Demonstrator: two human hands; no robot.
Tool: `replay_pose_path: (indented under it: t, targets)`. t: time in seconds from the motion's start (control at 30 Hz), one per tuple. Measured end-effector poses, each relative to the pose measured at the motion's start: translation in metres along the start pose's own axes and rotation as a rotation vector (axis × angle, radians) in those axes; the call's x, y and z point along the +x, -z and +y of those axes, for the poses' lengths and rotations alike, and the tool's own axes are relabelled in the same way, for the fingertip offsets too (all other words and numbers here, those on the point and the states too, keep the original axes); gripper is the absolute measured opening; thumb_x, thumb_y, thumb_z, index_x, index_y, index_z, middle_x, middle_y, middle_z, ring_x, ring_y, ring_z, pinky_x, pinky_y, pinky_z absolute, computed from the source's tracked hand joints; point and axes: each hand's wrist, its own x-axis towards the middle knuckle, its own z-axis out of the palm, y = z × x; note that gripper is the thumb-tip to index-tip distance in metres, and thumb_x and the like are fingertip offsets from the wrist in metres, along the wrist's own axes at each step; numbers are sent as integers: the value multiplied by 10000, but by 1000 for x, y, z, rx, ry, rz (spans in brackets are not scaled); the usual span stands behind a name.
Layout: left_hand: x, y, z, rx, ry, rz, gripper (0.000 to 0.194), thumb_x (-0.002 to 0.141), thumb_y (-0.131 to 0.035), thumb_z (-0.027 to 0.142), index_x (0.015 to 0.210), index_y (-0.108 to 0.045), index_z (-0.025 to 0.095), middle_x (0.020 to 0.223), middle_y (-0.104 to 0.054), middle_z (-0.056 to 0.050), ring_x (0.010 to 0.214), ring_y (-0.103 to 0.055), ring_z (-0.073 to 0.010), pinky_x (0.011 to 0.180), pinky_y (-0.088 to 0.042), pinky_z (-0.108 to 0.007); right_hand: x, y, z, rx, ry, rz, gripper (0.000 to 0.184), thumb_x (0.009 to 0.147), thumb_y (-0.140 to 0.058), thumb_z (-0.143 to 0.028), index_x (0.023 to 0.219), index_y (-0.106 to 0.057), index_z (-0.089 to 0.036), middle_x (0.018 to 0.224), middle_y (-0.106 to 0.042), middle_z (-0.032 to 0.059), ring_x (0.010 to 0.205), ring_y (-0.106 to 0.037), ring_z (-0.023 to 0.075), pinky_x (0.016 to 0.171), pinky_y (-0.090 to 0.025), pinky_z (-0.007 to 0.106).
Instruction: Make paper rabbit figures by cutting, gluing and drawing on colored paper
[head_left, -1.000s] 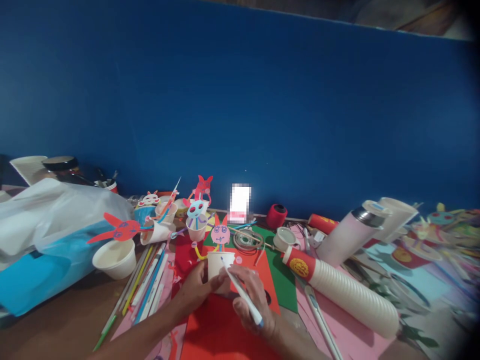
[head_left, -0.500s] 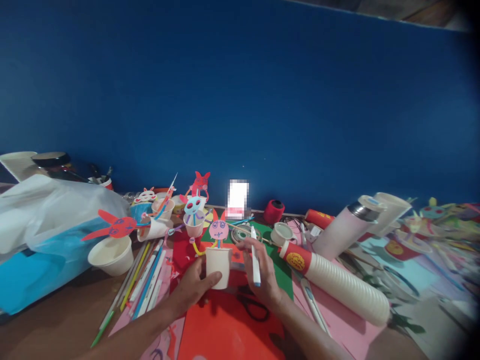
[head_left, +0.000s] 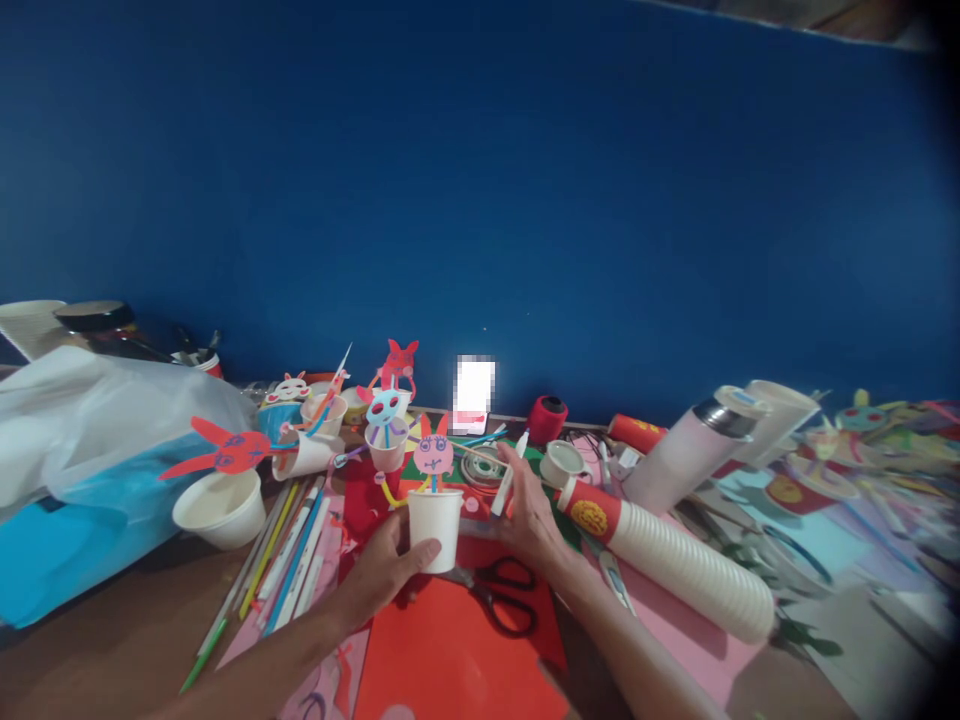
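My left hand (head_left: 382,565) is closed around a white paper cup (head_left: 435,530), thumb across its front. Out of the cup rises a pink paper face (head_left: 433,455) with drawn eyes and mouth and red ears; a yellow arm sticks out at its left. To the right of the cup, my right hand (head_left: 532,515) holds a white marker (head_left: 510,478) at a slant between thumb and fingers. Black-handled scissors (head_left: 506,595) lie on red paper (head_left: 450,660) beneath the hands.
Paper-cup puppets, including a red-eared one (head_left: 236,450), stand at left behind pens (head_left: 289,560). A tape roll (head_left: 480,465) lies behind the cup. At right are a stack of paper cups (head_left: 682,570) and a white flask (head_left: 682,455). A plastic bag (head_left: 112,420) sits far left.
My right hand has shifted right and slightly down with the marker, which now leans the other way. The scissors show more fully. My left hand keeps hold of the cup.
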Motion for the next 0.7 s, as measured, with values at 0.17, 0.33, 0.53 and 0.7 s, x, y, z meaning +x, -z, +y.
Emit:
replay_pose_path:
  t: [0.17, 0.33, 0.53, 0.7]
  targets:
    - [0, -1, 1, -10, 4, 11, 493, 748, -556, 424, 1118, -384, 147, 598, -574, 16, 368, -474, -76, 330, -322, -172, 7, 11, -1, -21, -18, -152, 842, 671, -575, -188, 1389, -136, -162, 1389, -291, 156, 1252, -295, 321, 958, -339, 504]
    - [1, 0, -2, -9, -8, 13, 480, 750, -556, 419, 1103, -396, 137, 569, -556, 23, 370, -469, -79, 333, -334, -177, 12, 20, 10, 3, -60, -83, 479, 826, -414, -180, 1300, -348, -189, 1178, -541, 105, 1070, -510, 233, 883, -422, 400]
    - [-2, 2, 2, -7, -44, 148, 478, 714, -592, 425, 1072, -435, 149, 547, -553, 36, 369, -477, -91, 336, -346, -183, 16, 29, 19, -124, -157, -98, 325, 829, -396, -136, 1114, -536, -208, 954, -642, 56, 841, -601, 189, 741, -457, 291]
    - [0, 11, 11, 57, -130, 239, 457, 699, -613, 396, 1052, -481, 136, 703, -645, -30, 493, -572, -135, 436, -437, -227, 16, 29, 15, -150, -158, -95, 302, 798, -407, -100, 1012, -582, -221, 882, -620, 40, 800, -589, 175, 705, -439, 260]
